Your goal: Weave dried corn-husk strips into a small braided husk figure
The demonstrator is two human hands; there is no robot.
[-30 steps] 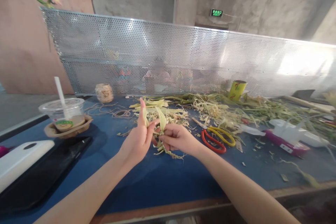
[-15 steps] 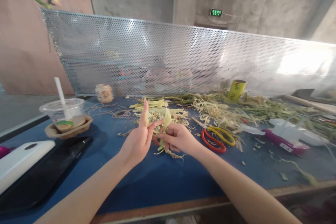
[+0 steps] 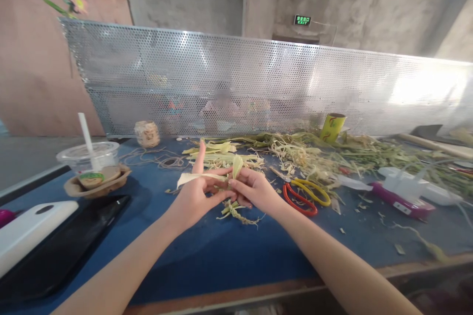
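Observation:
Both my hands meet above the blue table around a small bundle of pale green corn husk [image 3: 237, 166]. My right hand [image 3: 254, 188] is closed, pinching the bundle between thumb and fingers. My left hand [image 3: 194, 202] grips the bundle from the other side, one finger raised upright. A pale husk strip [image 3: 201, 177] runs sideways across the left hand's fingers. Beneath the hands hangs or lies a twisted, braided-looking husk tail [image 3: 240, 216]; whether it belongs to the held bundle I cannot tell. Fingers hide the middle of the bundle.
Red-and-yellow-handled scissors [image 3: 301, 197] lie right of my hands. Behind are heaped husks [image 3: 295, 152] and a yellow-green tube [image 3: 332, 128]. A lidded cup [image 3: 88, 157], a black tablet [image 3: 74, 241] and twine [image 3: 162, 157] are left; a purple-white power strip [image 3: 402, 199] lies right.
The pale husk strip now stretches leftward over my left hand. That hand's fingers have turned and closed in on the bundle. My right hand keeps its pinch in nearly the same place.

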